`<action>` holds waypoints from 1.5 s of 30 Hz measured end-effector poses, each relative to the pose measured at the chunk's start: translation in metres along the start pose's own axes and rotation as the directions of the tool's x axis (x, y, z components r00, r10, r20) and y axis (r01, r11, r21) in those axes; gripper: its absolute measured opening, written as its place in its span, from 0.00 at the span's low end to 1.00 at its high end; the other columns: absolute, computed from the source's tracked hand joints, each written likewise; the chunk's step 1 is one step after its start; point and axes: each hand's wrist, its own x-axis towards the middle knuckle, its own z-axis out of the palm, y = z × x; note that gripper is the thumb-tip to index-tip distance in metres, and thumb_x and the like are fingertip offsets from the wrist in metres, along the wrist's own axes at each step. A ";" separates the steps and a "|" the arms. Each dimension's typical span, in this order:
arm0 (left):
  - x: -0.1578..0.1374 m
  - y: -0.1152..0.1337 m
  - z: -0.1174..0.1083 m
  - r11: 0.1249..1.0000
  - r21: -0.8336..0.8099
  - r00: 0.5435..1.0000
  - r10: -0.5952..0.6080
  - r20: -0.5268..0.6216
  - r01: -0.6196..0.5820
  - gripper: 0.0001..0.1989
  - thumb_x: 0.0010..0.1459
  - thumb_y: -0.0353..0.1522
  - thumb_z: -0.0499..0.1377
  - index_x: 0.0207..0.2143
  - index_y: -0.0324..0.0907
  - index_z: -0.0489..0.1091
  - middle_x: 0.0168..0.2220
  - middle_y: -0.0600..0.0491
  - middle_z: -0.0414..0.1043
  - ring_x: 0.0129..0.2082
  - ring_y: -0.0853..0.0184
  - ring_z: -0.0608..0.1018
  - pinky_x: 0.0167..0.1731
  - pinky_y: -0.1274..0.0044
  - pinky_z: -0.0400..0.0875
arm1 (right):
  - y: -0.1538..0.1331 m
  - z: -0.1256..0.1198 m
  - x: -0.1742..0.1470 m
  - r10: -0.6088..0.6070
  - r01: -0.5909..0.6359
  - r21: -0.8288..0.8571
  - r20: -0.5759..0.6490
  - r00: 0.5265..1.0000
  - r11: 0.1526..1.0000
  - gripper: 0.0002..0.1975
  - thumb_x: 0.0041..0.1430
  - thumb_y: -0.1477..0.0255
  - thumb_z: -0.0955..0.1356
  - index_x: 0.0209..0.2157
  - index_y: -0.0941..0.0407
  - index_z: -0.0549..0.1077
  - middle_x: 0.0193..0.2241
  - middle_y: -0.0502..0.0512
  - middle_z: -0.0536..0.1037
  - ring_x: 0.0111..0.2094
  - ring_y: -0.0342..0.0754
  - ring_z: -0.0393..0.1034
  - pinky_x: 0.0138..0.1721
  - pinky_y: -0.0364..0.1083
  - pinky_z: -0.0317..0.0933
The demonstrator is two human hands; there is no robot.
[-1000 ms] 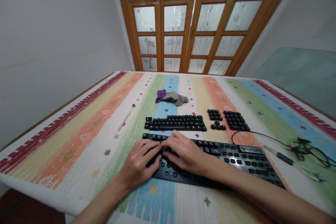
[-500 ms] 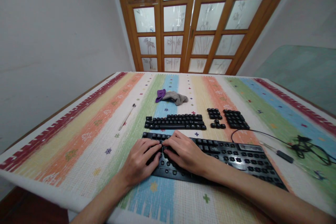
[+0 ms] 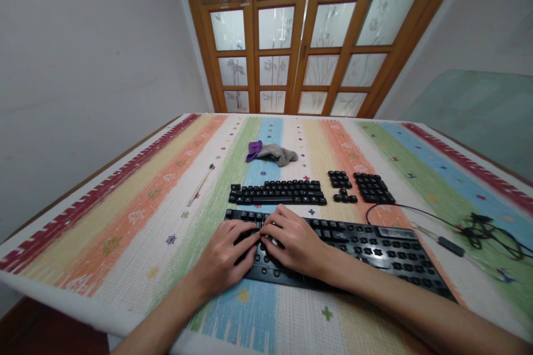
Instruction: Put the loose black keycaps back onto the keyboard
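Note:
A black keyboard (image 3: 397,258) lies near the table's front edge, with keys on its top row and bare key sockets over much of the rest. Over its left part, my left hand (image 3: 229,249) has its index finger and thumb drawn toward the fingertips of my right hand. My right hand (image 3: 289,238) rests on the keyboard with bent fingers, its tips meeting the left ones. Whatever is between the fingertips is hidden. Just behind the keyboard, loose black keycaps (image 3: 277,193) are laid out in rows, with a block of number-pad keycaps (image 3: 373,187) to the right.
A grey and purple cloth (image 3: 275,153) lies farther back. To the left is a thin brush (image 3: 201,184). A tool with a black handle (image 3: 451,246) and a coiled black cable (image 3: 483,233) lie at the right on the striped tablecloth (image 3: 145,233).
My left index finger and thumb have shifted slightly, and the fingertips of both hands now meet more closely. The keyboard and the loose keycaps stay in place.

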 end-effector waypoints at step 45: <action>0.000 0.004 0.001 0.997 0.024 0.987 0.074 0.141 -0.078 0.20 0.63 0.24 0.54 0.57 0.33 0.68 0.57 0.40 0.71 0.62 0.56 0.69 0.55 0.59 0.75 | 0.108 -0.009 0.061 0.362 -0.360 -0.038 0.128 0.923 0.932 0.07 0.59 0.74 0.69 0.28 0.57 0.79 0.31 0.55 0.81 0.37 0.50 0.68 0.45 0.51 0.58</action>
